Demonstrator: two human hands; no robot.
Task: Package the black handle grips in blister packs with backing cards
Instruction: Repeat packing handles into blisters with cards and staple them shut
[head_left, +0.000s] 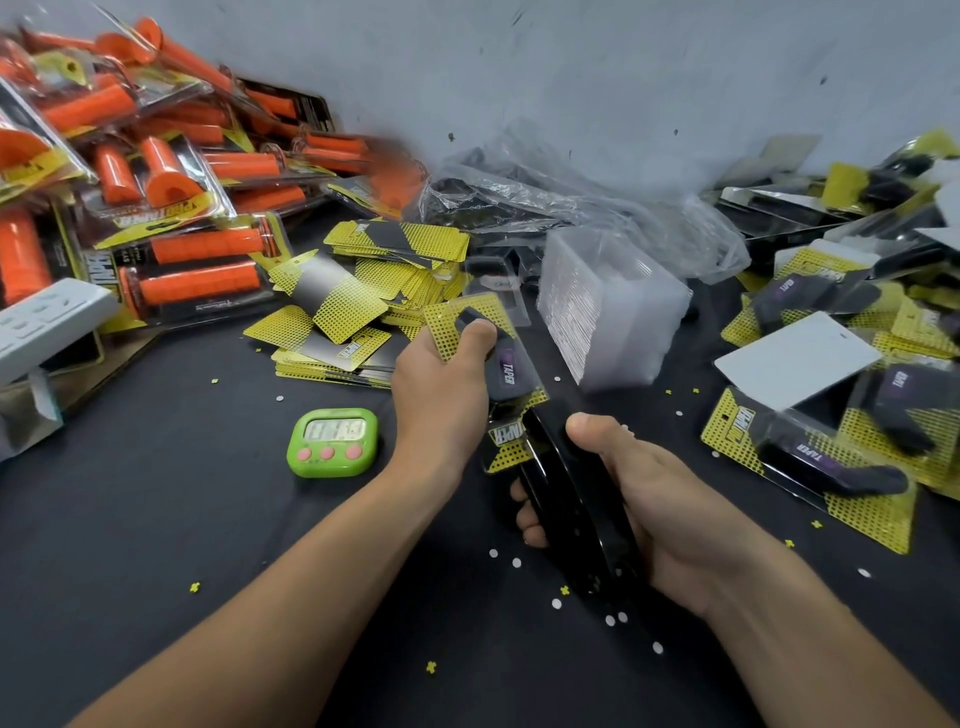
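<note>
We look down on one black bench (156, 545). Its left side carries the largest heap, packs of orange grips (197, 244), too many and too blurred to count. On the right lies a smaller heap of finished black-grip packs (810, 457), also beyond counting, with one white card (800, 358) lying on top. One crumpled clear plastic bag (571, 197) sits at the back wall. In front of it lie one loose heap of yellow-and-black backing cards (337, 306) and one stack of clear blister shells (608, 312). One white power strip (47, 317) lies at the left edge. We see two hands. The left hand (441, 384) grips one blister pack (503, 435) by its upper end, fingers curled round it, above the middle of the bench; one black handle grip (508, 370) sits inside it. The right hand (675, 499) is wrapped round one black hand tool (566, 488), thumb on top, its nose touching the pack's lower corner. One green timer (335, 441) with three pink buttons stands beside the left wrist. Small white dots (517, 563) and yellow crosses are scattered about.
</note>
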